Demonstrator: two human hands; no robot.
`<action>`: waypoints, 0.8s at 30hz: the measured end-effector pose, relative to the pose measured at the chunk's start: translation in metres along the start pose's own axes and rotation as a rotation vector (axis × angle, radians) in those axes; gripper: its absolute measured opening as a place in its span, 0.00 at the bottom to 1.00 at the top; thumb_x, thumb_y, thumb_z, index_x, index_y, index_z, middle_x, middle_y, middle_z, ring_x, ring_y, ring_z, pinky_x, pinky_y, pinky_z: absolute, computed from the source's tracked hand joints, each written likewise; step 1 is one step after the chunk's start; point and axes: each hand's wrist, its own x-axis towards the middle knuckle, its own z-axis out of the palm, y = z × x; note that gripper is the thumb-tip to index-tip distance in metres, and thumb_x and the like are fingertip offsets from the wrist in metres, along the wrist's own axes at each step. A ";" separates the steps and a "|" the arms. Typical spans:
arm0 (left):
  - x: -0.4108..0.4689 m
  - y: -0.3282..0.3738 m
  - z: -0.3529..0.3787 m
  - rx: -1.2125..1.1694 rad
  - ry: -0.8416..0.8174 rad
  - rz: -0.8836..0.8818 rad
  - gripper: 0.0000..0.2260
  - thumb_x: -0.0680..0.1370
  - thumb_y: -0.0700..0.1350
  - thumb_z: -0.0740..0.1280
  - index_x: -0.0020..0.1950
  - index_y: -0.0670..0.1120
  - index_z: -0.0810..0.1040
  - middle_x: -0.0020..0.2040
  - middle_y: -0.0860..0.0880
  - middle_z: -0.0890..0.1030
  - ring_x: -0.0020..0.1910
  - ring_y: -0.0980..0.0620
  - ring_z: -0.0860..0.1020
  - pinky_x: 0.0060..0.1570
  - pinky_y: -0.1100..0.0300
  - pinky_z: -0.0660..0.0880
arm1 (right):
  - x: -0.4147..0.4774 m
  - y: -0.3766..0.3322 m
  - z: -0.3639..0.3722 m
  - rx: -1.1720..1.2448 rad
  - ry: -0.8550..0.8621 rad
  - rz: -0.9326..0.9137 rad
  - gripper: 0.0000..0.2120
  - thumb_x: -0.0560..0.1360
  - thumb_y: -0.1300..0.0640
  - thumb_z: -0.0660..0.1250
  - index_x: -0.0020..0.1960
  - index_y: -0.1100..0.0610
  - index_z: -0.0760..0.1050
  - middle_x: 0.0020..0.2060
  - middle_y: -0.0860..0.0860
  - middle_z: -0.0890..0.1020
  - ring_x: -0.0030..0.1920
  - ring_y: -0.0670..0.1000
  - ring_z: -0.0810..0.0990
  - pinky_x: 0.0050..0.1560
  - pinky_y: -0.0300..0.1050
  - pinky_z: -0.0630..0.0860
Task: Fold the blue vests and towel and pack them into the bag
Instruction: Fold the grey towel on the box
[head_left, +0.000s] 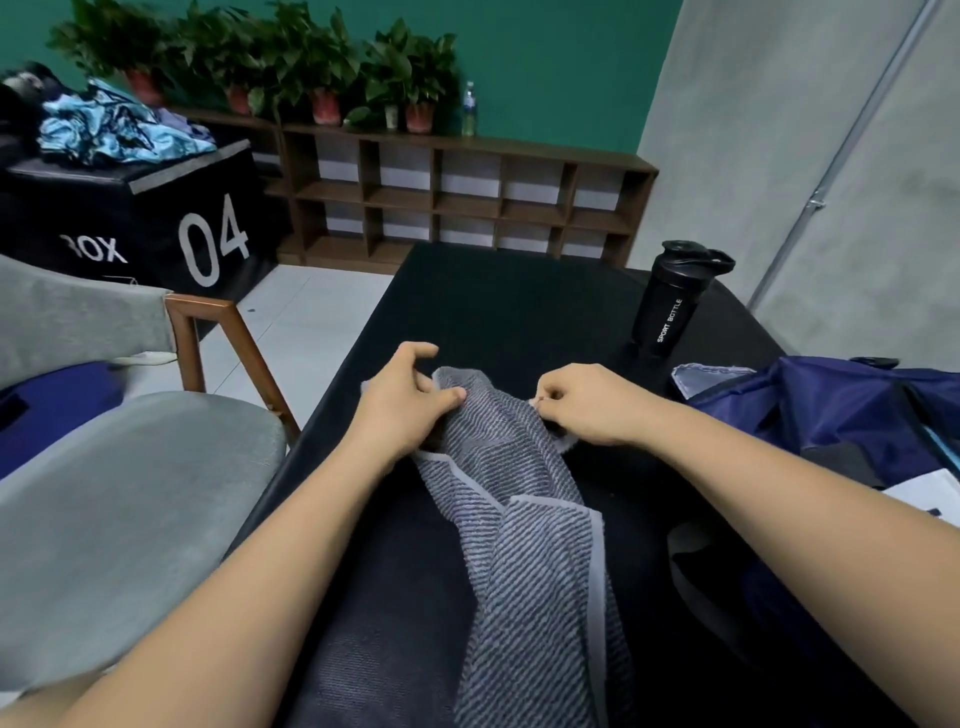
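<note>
Two hands, left hand (402, 397) and right hand (582, 405) each pinching ribbed grey towel (519, 519), black table (493, 301)

Both arms are bare and stretched forward, closing in towards each other. The left forearm (260, 545) comes up from the lower left, and the right forearm (753, 483) comes in from the right edge. The left hand (408, 402) is knuckles-up with its fingers (415, 358) curled and the forefinger lifted. Its thumb is pressed across a fold of the towel (519, 519). The right hand (584, 405) is bunched nearly into a fist. It pinches the towel's edge between thumb and forefinger, and the wrist is level.
</note>
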 end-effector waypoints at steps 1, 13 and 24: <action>0.002 0.001 -0.004 -0.059 -0.002 0.037 0.22 0.76 0.51 0.79 0.68 0.58 0.78 0.41 0.56 0.83 0.42 0.59 0.82 0.46 0.59 0.75 | 0.000 0.001 -0.004 0.011 0.018 0.004 0.12 0.82 0.52 0.65 0.43 0.56 0.79 0.45 0.51 0.85 0.46 0.54 0.85 0.52 0.54 0.80; -0.032 0.021 -0.064 -0.237 0.049 0.075 0.15 0.80 0.56 0.74 0.46 0.44 0.85 0.45 0.47 0.86 0.41 0.59 0.79 0.49 0.60 0.76 | 0.013 0.033 -0.073 0.361 0.430 0.149 0.16 0.76 0.51 0.62 0.36 0.60 0.77 0.39 0.56 0.82 0.45 0.59 0.80 0.53 0.58 0.79; -0.005 -0.023 -0.088 0.386 -0.430 -0.208 0.29 0.57 0.54 0.81 0.55 0.52 0.79 0.44 0.47 0.86 0.36 0.52 0.80 0.45 0.50 0.81 | 0.016 0.077 -0.062 -0.062 -0.179 0.120 0.17 0.76 0.68 0.63 0.44 0.51 0.87 0.31 0.38 0.84 0.32 0.37 0.78 0.33 0.30 0.70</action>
